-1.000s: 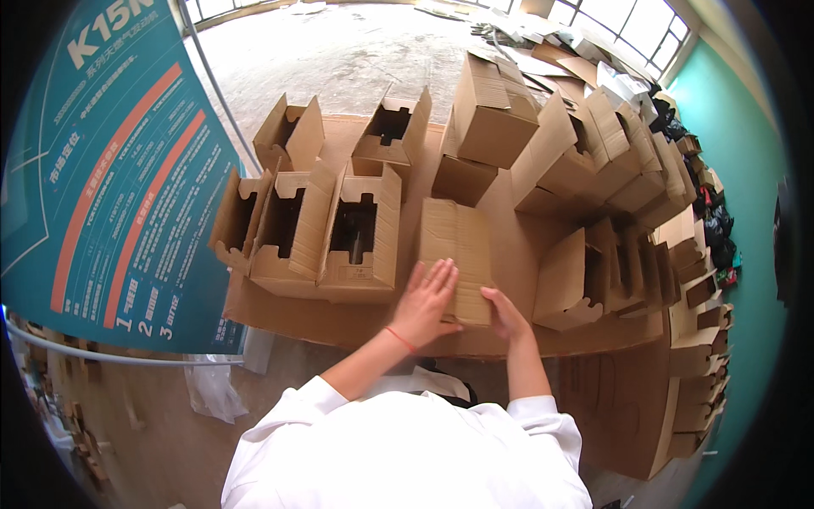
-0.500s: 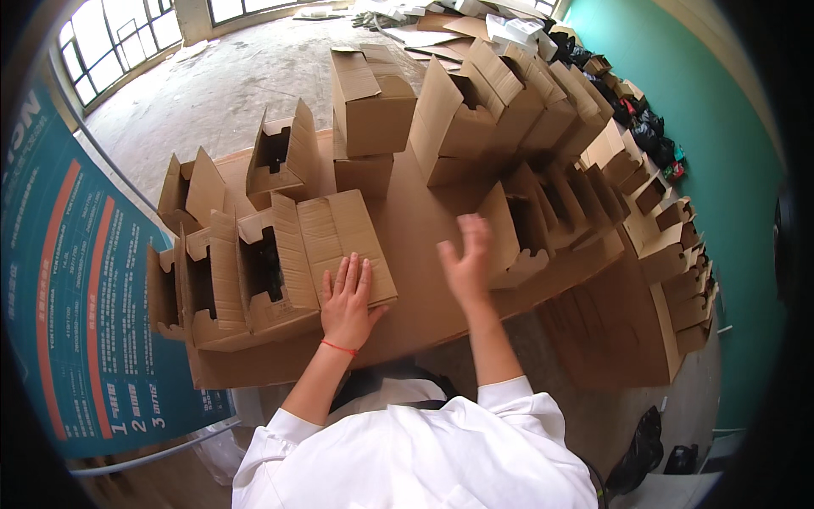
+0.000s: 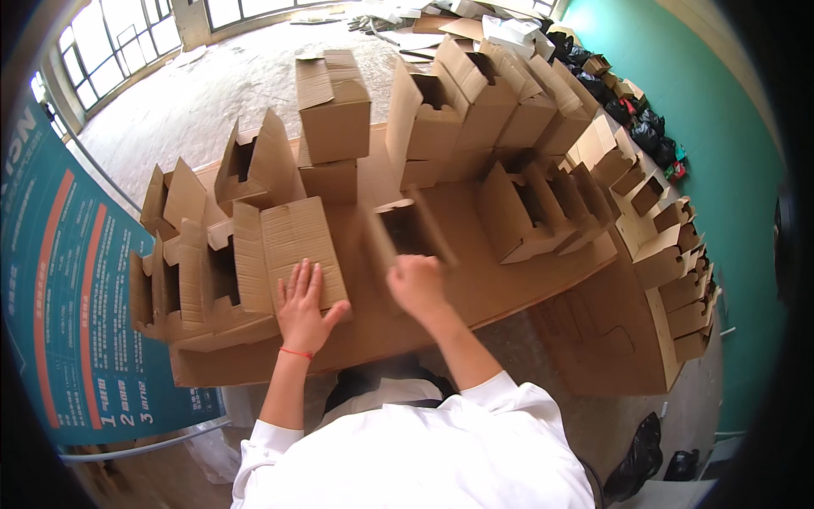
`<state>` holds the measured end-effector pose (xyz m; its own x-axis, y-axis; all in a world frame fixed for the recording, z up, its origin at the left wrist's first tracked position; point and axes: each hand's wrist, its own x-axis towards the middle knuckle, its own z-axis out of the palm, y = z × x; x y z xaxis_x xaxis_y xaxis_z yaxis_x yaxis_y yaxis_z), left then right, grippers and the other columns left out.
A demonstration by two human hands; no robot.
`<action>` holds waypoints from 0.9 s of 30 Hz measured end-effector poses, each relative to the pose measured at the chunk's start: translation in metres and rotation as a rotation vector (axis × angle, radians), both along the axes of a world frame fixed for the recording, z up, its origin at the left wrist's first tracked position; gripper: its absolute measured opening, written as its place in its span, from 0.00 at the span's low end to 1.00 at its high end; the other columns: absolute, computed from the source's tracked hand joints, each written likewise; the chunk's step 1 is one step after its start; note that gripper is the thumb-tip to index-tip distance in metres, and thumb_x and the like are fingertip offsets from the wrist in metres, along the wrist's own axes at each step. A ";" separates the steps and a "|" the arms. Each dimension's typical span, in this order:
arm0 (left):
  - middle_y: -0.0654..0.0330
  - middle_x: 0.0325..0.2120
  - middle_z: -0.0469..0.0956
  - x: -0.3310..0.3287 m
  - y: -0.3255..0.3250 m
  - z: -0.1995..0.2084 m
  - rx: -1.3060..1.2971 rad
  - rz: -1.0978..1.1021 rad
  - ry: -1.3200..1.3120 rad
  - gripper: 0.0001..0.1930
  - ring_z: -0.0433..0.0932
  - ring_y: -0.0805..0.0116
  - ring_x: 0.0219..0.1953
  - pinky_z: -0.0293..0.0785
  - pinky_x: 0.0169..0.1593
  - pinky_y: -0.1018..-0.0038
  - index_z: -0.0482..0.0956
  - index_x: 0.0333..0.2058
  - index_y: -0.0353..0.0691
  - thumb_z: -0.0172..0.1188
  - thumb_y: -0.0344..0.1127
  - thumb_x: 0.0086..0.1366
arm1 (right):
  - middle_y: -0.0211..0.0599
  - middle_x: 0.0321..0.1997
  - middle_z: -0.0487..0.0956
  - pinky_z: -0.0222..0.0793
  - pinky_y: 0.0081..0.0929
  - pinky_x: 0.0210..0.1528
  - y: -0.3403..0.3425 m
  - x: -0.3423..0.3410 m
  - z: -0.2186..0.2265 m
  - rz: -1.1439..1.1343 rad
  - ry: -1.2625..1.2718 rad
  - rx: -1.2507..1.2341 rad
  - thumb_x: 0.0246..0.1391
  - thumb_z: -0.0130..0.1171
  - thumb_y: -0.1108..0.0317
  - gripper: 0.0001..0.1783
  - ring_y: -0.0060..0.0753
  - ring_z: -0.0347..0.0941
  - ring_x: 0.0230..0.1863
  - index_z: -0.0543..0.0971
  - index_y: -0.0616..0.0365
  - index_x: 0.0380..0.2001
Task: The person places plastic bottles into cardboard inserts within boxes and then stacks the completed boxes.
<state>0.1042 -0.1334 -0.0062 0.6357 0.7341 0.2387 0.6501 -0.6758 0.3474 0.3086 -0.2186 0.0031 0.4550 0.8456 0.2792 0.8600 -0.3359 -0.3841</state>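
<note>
Packing workshop or storeroom | bare floor [image 3: 212, 97] | cardboard boxes [image 3: 337, 131] | black bags [image 3: 646, 137]

1. Teal banner [image 3: 68, 280]: big white letters [image 3: 24, 127] near the top, partly cut off.
2. Banner's orange stripes [image 3: 87, 314]: small white lettering.
3. Between the stripes: rows of tiny white print.
4. Banner's bottom edge: large white numerals [image 3: 127, 418] beside white characters.

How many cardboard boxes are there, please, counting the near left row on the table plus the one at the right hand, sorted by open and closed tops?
Open boxes: 4 (three in the row, plus the box at the right hand)
Closed box, under the left hand: 1
Total: 5
</note>
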 end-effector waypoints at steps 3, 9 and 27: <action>0.53 0.63 0.61 0.014 -0.001 -0.007 -0.044 0.095 -0.094 0.34 0.56 0.56 0.67 0.44 0.68 0.56 0.68 0.59 0.39 0.50 0.60 0.63 | 0.44 0.32 0.79 0.68 0.43 0.46 0.004 -0.013 0.007 0.238 0.099 0.049 0.50 0.56 0.61 0.12 0.50 0.74 0.41 0.79 0.60 0.28; 0.54 0.61 0.64 0.024 -0.009 -0.015 0.045 0.266 -0.133 0.30 0.59 0.57 0.65 0.46 0.68 0.58 0.72 0.57 0.42 0.45 0.58 0.67 | 0.48 0.51 0.73 0.63 0.41 0.58 -0.044 0.125 0.039 -0.082 -0.044 0.480 0.48 0.63 0.67 0.23 0.50 0.66 0.55 0.73 0.62 0.48; 0.57 0.60 0.66 0.044 -0.007 -0.015 0.090 0.349 -0.115 0.30 0.62 0.58 0.63 0.50 0.66 0.59 0.72 0.56 0.44 0.49 0.58 0.64 | 0.55 0.27 0.78 0.71 0.46 0.40 -0.078 0.200 0.031 -0.022 0.020 -0.348 0.60 0.46 0.57 0.23 0.58 0.75 0.33 0.79 0.66 0.24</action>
